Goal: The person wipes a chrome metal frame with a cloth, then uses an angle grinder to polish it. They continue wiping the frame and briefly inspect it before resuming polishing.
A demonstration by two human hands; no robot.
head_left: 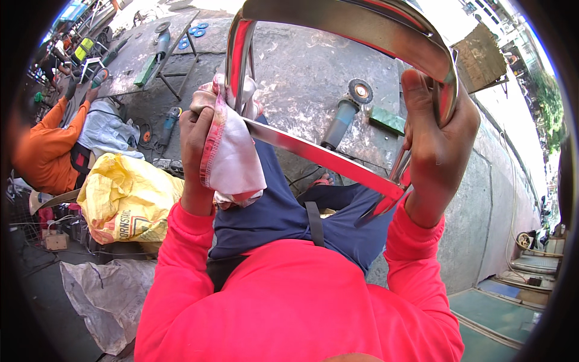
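A shiny, polished metal frame [329,155] with rounded upper corners is held up in front of me, mirroring the red of my sleeves. My right hand [440,136] grips its right side, thumb pointing up along the curved bar. On the opposite side, my left hand [198,142] is closed on a pale, stained cloth [235,158] with a pink hem. That cloth is pressed around the frame's left upright, and part of it hangs below my fingers. The left fingertips are partly hidden by the cloth.
Ahead on the worn work surface lie an angle grinder [344,117] and a green block [387,120]. A yellow sack [129,196] and a whitish sack [108,295] are at left. Beyond them, a person in orange [51,151] holds another grinder [100,77]. Cardboard [480,57] stands far right.
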